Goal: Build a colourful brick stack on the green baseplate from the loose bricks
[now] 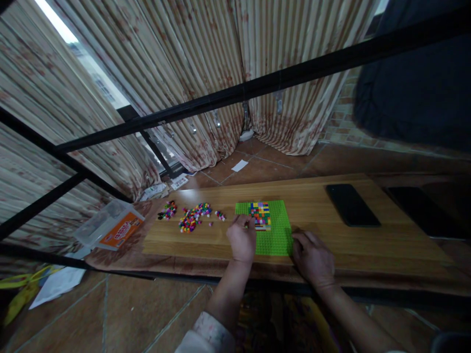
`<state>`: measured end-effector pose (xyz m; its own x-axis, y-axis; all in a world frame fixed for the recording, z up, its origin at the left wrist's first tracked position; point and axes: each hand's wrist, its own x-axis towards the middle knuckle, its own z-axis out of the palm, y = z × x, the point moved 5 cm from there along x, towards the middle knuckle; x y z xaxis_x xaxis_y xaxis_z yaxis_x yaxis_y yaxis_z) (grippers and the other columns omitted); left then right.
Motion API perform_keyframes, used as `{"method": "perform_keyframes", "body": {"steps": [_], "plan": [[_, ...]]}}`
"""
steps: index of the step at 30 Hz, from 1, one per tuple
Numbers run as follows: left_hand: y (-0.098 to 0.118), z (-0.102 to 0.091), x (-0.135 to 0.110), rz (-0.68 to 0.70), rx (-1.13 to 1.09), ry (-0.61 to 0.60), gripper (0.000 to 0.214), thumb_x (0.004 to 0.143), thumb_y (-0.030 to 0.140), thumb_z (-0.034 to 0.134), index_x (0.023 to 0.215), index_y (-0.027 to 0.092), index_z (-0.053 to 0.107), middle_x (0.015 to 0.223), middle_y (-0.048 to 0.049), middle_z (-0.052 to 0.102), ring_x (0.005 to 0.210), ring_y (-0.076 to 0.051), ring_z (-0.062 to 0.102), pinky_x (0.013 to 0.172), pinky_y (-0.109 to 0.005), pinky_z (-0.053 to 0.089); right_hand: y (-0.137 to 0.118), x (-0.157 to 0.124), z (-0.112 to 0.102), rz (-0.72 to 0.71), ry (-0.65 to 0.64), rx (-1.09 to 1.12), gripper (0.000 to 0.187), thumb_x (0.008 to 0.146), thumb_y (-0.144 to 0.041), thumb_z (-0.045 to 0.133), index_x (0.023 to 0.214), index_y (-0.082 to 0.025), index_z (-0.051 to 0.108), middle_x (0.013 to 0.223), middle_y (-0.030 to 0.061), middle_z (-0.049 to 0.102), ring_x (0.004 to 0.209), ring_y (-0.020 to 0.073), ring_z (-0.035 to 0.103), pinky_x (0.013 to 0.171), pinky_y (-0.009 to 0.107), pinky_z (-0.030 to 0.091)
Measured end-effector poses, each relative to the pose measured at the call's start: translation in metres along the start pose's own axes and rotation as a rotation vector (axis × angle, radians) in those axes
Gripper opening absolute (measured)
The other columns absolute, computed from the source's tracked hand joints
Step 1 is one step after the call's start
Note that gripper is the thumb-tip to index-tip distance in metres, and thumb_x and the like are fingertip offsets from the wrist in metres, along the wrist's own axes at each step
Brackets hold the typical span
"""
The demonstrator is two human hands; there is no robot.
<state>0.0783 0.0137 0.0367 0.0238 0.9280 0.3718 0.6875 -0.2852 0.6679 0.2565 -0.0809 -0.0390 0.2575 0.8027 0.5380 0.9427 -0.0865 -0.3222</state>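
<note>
A bright green studded baseplate (274, 240) lies on the wooden board, and a block of small multicoloured building bricks (260, 215) covers part of its upper middle. Over the plate's left side, beside the bricks, my left hand (243, 240) is closed in a pinch. What sits between its fingertips is too small to make out. My right hand (314, 257) has its fingers curled at the plate's lower right edge, gripping it there. Left of the plate lie loose heaps of coloured bricks (189, 220), with a few strays (220, 215) closer to it.
A dark phone (352, 205) rests on the wooden board (309, 196) to the right, with another dark flat object (427, 211) beyond it. At far left stands a clear plastic box (99, 223) with an orange label. Black metal bars (206, 105) cross in front of curtains.
</note>
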Motion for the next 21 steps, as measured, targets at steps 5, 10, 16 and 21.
{"method": "perform_keyframes", "body": {"steps": [5, 10, 16, 21], "plan": [[-0.001, 0.002, -0.006, 0.116, 0.151, -0.085, 0.021, 0.091, 0.025, 0.05, 0.079, 0.02, 0.067, 0.084, -0.0065, 0.069, 0.076, -0.017, 0.063, 0.068, -0.025, 0.043, 0.0, 0.001, -0.001, 0.007, 0.0, 0.004, 0.019, 0.083, -0.018, 0.049, 0.09, -0.021, 0.067, 0.089, 0.0037, 0.067, 0.074, 0.0163, 0.059, 0.069, 0.026, 0.042], [-0.009, 0.008, -0.012, 0.179, 0.206, -0.128, 0.024, 0.094, 0.024, 0.043, 0.088, 0.021, 0.066, 0.086, -0.0078, 0.068, 0.079, -0.018, 0.064, 0.07, -0.025, 0.045, 0.0, 0.001, -0.002, 0.016, 0.002, 0.01, 0.02, 0.082, -0.017, 0.049, 0.09, -0.021, 0.067, 0.09, 0.0038, 0.067, 0.074, 0.0158, 0.059, 0.068, 0.026, 0.042], [-0.014, 0.011, -0.015, 0.187, 0.193, -0.137, 0.025, 0.094, 0.019, 0.042, 0.091, 0.02, 0.067, 0.084, -0.0095, 0.069, 0.077, -0.019, 0.066, 0.07, -0.026, 0.047, 0.0, 0.0, -0.003, -0.014, 0.021, -0.005, 0.018, 0.084, -0.019, 0.05, 0.09, -0.021, 0.067, 0.09, 0.0033, 0.067, 0.074, 0.0161, 0.06, 0.068, 0.026, 0.042], [-0.016, -0.001, -0.019, 0.15, 0.071, -0.15, 0.028, 0.093, 0.024, 0.046, 0.116, 0.025, 0.061, 0.104, -0.0086, 0.071, 0.091, -0.021, 0.068, 0.078, -0.029, 0.05, 0.002, 0.0, -0.001, -0.011, 0.009, -0.025, 0.017, 0.085, -0.02, 0.05, 0.09, -0.022, 0.066, 0.089, 0.0023, 0.067, 0.074, 0.016, 0.061, 0.066, 0.025, 0.041]]}}
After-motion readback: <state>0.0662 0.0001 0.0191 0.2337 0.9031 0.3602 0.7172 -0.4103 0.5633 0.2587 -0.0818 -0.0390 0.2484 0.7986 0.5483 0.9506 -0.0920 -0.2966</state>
